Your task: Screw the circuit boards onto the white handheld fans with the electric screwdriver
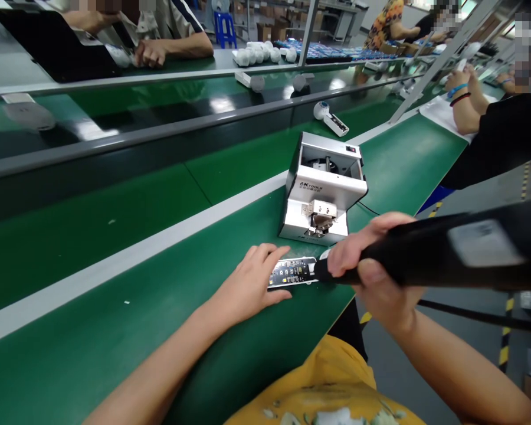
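My left hand (256, 277) grips a narrow white housing with a dark circuit board (292, 272) in it, thumb on the near side and fingers on the far side. The housing lies on the green bench top; its left end is under my hand. My right hand (380, 271) is wrapped round a black electric screwdriver (425, 251), held almost level across the view. The screwdriver's narrow front end is over the right end of the board; its exact tip contact cannot be made out. Just behind them stands a silver screw feeder (331, 180).
A green conveyor belt (159, 206) runs beyond a pale rail. On it lies a white unit with a round head (331, 118). Across the line, a person's hand (150, 53) works near more white units (259, 54). Another person's hands (464, 97) are at the right.
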Demonstrator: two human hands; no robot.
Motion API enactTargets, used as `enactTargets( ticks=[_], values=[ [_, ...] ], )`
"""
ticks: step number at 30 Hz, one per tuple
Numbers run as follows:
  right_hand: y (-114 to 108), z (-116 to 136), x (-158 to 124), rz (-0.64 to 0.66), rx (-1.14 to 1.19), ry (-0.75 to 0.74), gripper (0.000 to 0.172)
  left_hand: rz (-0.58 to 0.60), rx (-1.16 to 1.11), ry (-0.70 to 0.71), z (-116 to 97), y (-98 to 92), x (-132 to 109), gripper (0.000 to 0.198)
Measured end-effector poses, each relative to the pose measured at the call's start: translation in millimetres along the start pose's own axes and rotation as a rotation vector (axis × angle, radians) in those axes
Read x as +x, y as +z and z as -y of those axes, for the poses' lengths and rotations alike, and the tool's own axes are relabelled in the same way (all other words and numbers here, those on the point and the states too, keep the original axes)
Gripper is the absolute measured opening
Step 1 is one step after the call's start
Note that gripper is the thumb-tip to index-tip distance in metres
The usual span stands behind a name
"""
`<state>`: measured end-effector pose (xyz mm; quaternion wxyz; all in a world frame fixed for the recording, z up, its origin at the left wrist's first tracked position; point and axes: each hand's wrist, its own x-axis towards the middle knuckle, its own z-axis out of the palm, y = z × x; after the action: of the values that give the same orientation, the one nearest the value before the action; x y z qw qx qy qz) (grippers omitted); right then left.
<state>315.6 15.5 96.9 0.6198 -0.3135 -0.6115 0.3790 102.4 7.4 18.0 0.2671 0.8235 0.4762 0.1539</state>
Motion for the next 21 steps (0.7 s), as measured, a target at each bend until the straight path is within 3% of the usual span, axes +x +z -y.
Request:
enactTargets(
  ticks=[4, 7, 12, 17, 21],
  values=[
    [6, 10, 40, -0.206, 0.081, -0.191, 0.027, 0.061, 0.002, -0.054, 6, -7.0, -3, 0.042],
    [10, 0, 57, -0.268, 0.047, -0.264, 0.026, -0.006, 0.001, -0.043, 4, 3.9, 0, 0.04],
    [11, -10, 53, -0.235, 0.041, -0.173, 0.025, -0.077, 0.001, -0.024, -2, 21.6, 6, 0.045],
    [18, -5, 30, -0.094, 0.089, -0.079, 0.027, -0.085, -0.014, -0.009, -1, 20.6, 6, 0.046],
    [33, -19, 16, -0.014, 0.134, -0.06, 0.03, -0.103, 0.005, 0.006, -1, 20.4, 7, 0.048]
  ],
)
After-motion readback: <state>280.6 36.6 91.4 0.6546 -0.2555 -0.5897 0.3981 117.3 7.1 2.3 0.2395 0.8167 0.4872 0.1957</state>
